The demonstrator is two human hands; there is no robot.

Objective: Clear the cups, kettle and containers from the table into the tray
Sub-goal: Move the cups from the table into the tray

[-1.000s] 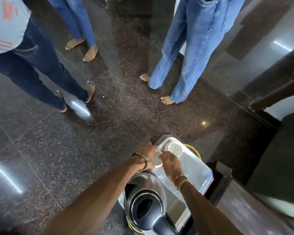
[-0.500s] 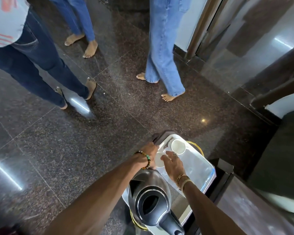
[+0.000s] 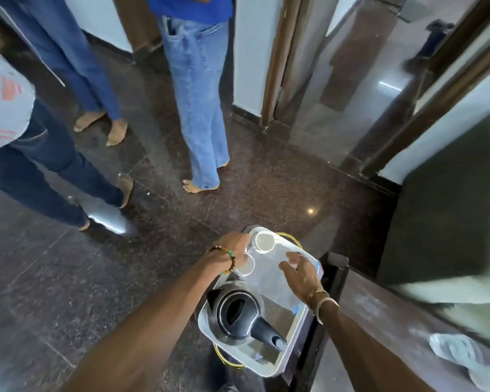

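Right hand (image 3: pixel 300 274) has let go of the cups and hovers open over the tray (image 3: pixel 290 349), left hand (image 3: pixel 232 250) still gripping one cup (image 3: pixel 245 267) by the kettle (image 3: pixel 238 316), so it looks mostly cleared.

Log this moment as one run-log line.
left hand: on cup in tray | right hand: open above tray, empty | kettle: in tray | second cup: tray's far corner
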